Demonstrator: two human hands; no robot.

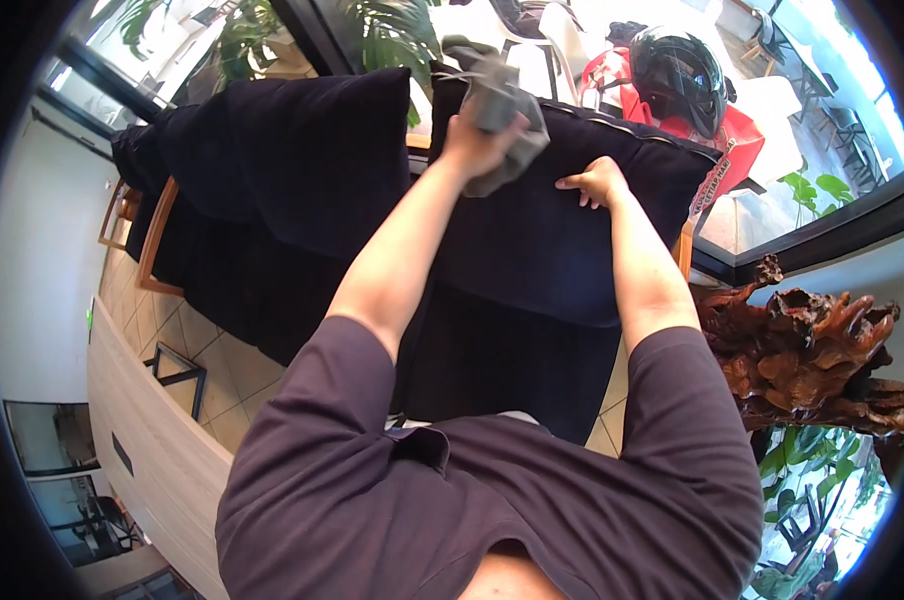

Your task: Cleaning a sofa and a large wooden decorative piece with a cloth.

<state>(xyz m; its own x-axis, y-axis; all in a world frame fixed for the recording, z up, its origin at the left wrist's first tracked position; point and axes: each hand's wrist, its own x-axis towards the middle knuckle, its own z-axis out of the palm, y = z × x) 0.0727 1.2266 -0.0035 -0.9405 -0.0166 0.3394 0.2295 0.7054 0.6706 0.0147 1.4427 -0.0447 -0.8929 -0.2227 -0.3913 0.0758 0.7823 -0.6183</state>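
My left hand (482, 139) grips a blurred grey object (506, 142), which looks like a handheld tool or a bundled cloth; its exact kind cannot be told. It is over the upper edge of a dark back cushion (527, 232) on a sofa. To its right, my right hand (596, 182) is over the same cushion with some fingers extended and holds nothing; whether it touches the fabric is unclear. Another dark back cushion (324, 157) leans at the left. The dark seat (497, 367) lies below, nearest my body.
Behind the sofa, beyond glass, are a black helmet (677, 79), a red bag (741, 146) and white chairs. A carved wooden root piece (804, 352) stands at the right. A long light wooden table (151, 450) is at the left, with a wooden sofa armrest (155, 240) above it.
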